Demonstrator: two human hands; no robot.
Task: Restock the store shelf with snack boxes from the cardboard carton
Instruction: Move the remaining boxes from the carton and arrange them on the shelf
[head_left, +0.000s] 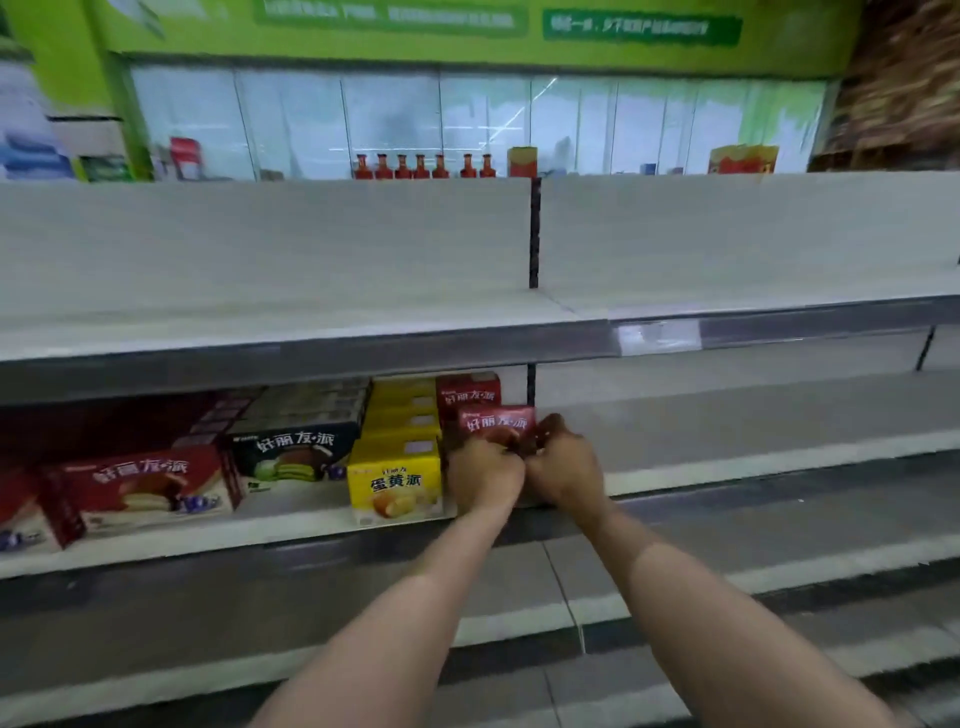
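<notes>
My left hand (483, 475) and my right hand (566, 475) both grip a small red snack box (496, 423) on the second shelf (291, 525), just right of a row of yellow boxes (397, 480). Another red box (467, 395) stands behind the held one. Further left on the same shelf stand dark boxes (288, 452) and large red boxes (140, 486). The lower part of the held box is hidden by my fingers. The cardboard carton is not in view.
The top shelf (311, 332) above is bare. Right of the black upright (531, 387), the shelf bay (753, 457) holds nothing. Lower shelves (519, 618) run below my forearms. Red bottles (421, 166) stand in the far background.
</notes>
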